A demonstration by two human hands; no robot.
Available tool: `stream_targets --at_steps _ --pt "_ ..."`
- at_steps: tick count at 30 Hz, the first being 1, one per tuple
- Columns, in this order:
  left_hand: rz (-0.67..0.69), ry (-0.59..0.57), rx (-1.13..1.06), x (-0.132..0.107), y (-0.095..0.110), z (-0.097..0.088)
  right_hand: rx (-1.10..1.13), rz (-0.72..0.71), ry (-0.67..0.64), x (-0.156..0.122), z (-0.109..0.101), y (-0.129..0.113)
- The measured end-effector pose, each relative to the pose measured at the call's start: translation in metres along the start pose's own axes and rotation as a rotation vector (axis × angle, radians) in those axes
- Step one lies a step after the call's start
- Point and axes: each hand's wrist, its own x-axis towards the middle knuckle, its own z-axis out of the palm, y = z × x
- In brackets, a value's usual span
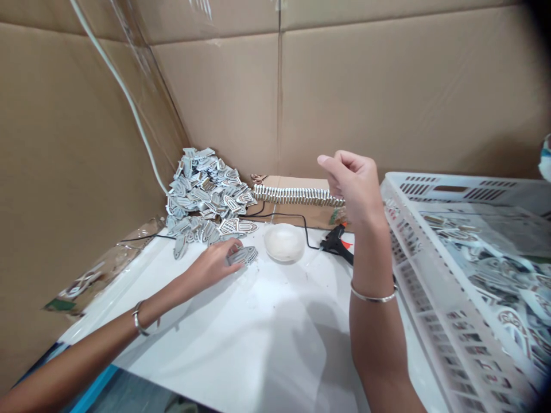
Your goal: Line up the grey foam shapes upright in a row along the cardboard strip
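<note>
While the left hand (210,267) lies low on the white surface (258,327), its fingers (227,248) are a little open and their tips touch a flat silver piece (242,255). I cannot tell if they really grip it or just rest on it. The piece lies on the surface, right by those fingers and just in front of a big pile of pieces like it (206,195). The left arm stretches in from the low left side, with a thin silver bracelet (140,319) on the wrist.

The right hand (355,186) is up in the air above the surface, with the wrist bent and the arm standing almost straight up. Its fingers (342,162) curl in, and the thumb presses close to them. I cannot see anything in them, but something very small could be hidden there. This wrist has a silver bracelet (373,297) too.

Near the right hand sit a black glue gun (338,244) and a round white bowl (284,242). A long row of small pieces (297,196) stands on a strip of cardboard (297,186). A white plastic crate (465,275) full of pieces sits to the right.
</note>
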Motion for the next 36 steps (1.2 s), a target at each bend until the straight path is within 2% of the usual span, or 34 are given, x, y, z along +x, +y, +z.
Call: stream_targets --at_steps 6,12,25,36 --pt "-0.075 -0.098 0.158 0.005 0.007 0.002 -0.019 -0.012 0.009 0.0 -0.002 -0.001" --pt "-0.119 -0.142 0.256 0.009 0.011 0.001 -0.018 -0.007 0.015 0.0 -0.005 -0.002" --pt "-0.088 -0.106 0.272 0.014 0.003 0.003 -0.028 -0.013 0.023 -0.001 -0.007 -0.005" --pt "-0.117 -0.162 0.305 0.015 0.008 0.001 -0.007 -0.021 0.026 0.0 -0.007 -0.003"
